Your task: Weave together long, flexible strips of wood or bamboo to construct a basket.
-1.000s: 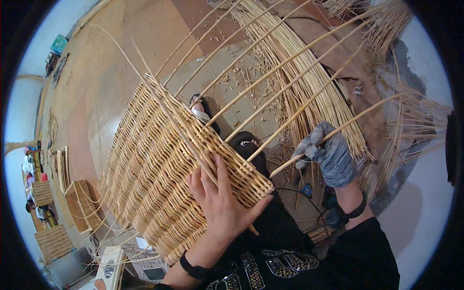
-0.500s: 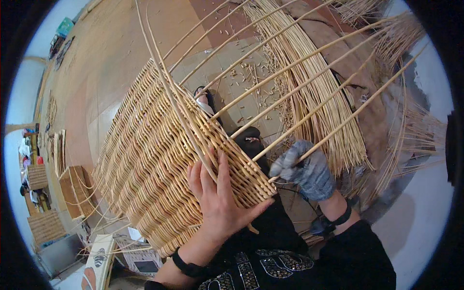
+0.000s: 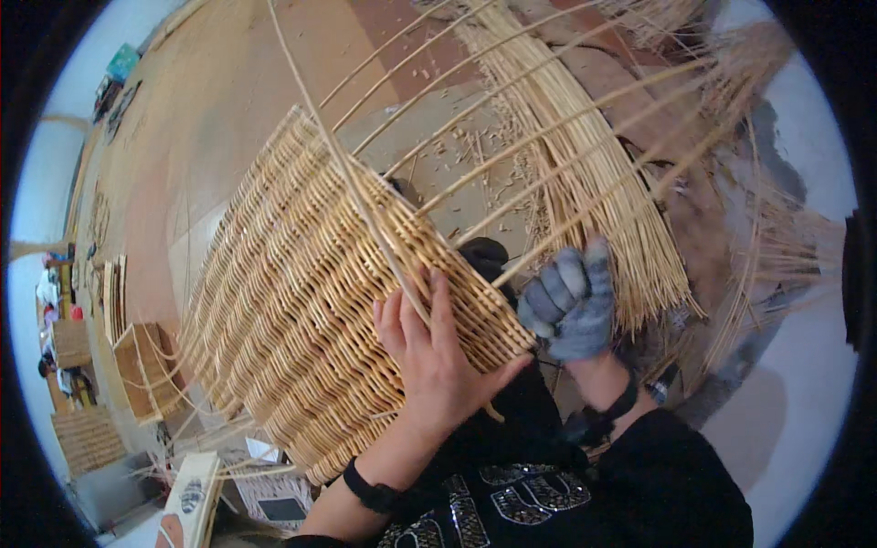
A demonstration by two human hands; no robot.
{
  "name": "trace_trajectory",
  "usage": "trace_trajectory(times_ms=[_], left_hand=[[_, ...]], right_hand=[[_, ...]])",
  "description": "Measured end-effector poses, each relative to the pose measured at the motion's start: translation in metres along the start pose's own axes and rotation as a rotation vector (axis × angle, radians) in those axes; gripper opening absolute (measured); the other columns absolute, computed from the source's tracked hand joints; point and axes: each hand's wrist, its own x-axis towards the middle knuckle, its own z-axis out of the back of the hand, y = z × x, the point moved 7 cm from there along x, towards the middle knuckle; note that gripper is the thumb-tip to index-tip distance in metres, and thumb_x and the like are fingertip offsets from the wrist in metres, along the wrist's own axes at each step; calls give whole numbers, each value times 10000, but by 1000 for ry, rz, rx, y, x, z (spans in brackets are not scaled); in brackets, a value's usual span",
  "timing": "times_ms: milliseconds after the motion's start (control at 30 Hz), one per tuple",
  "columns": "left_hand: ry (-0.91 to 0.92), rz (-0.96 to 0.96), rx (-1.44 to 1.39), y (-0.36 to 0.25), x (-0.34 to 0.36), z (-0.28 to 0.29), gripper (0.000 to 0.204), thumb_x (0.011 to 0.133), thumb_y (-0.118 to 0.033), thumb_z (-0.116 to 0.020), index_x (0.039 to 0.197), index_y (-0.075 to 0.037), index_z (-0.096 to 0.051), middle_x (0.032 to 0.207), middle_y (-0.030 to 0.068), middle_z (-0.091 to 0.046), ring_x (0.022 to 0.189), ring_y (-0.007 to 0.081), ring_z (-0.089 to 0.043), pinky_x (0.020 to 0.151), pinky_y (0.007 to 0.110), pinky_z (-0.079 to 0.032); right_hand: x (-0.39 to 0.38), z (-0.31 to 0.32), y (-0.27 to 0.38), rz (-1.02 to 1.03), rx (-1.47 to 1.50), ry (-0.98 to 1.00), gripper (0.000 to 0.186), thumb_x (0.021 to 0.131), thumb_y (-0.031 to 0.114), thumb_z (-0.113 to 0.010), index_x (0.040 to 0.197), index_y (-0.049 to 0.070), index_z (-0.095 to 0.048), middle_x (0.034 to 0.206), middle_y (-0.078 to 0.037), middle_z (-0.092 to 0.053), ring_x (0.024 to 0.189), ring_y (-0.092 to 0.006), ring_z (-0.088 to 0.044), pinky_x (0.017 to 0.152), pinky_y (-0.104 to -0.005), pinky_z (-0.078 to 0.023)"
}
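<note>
A large woven wicker panel (image 3: 311,283) lies tilted across my lap. Bare and pressed onto its near right corner, my left hand (image 3: 429,356) has its thumb along the edge and its fingers on the weave. A long loose willow rod (image 3: 361,205) runs up and away from those fingers. Several stakes (image 3: 484,164) stick out from the panel's right edge. Just beyond the corner, my right hand (image 3: 571,301) in a grey glove is curled closed in line with the outermost stake; the fingers hide most of that part of the stake.
A thick bundle of willow rods (image 3: 585,164) lies to the right, with cut bits (image 3: 475,155) scattered beside it. Brushy rod ends (image 3: 786,247) fan out at the far right. A wooden box (image 3: 146,365) and a white board (image 3: 192,493) are on the left.
The panel has shifted slightly right and toward me, my left hand moving with it. My right hand has moved a little up and right and turned, its knuckles now showing. The stakes have swung.
</note>
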Motion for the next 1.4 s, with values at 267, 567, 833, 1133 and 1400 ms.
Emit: trace_trajectory(times_ms=[267, 567, 833, 1133, 1400], left_hand=[[43, 11, 64, -5, 5, 27, 852, 583, -309, -749, 1255, 16, -339, 1233, 235, -339, 1131, 397, -328, 949, 509, -260], [595, -748, -211, -24, 59, 36, 568, 671, -305, -679, 1178, -135, -489, 1190, 142, -443, 1116, 341, -377, 983, 444, -274], [627, -1130, -164, -53, 45, -15, 633, 610, -541, -654, 1092, -148, -539, 908, 86, -565, 931, 273, -525, 955, 479, -299], [805, -385, -540, -1, 109, -6, 873, 425, -567, -766, 1072, -33, -524, 919, 109, -547, 927, 269, -521, 844, 369, -390], [770, 120, -667, 102, 100, -31, 864, 418, -447, -836, 1063, 7, -483, 962, 72, -514, 882, 177, -517, 796, 301, -422]], right_hand=[[-73, -12, 51, 472, -720, -63, 315, 921, 306, -361, 670, 116, -356, 555, 0, -278, 582, -177, -398, 725, -404, -444], [-53, -5, 47, -38, -1754, -360, 246, 878, 284, -455, 851, 62, -559, 699, -83, -586, 661, -214, -583, 607, -382, -500], [-103, -12, -175, -406, -1049, -273, 574, 770, 546, -544, 1032, 36, -570, 926, -89, -610, 817, -202, -566, 760, -339, -461], [-60, -15, -146, -35, -944, 14, 296, 779, 246, -623, 980, 32, -582, 831, -79, -636, 709, -179, -590, 641, -318, -489], [-63, 101, -13, -684, -667, -175, 223, 842, 246, -478, 921, 68, -587, 785, -129, -590, 673, -209, -589, 543, -355, -474]])
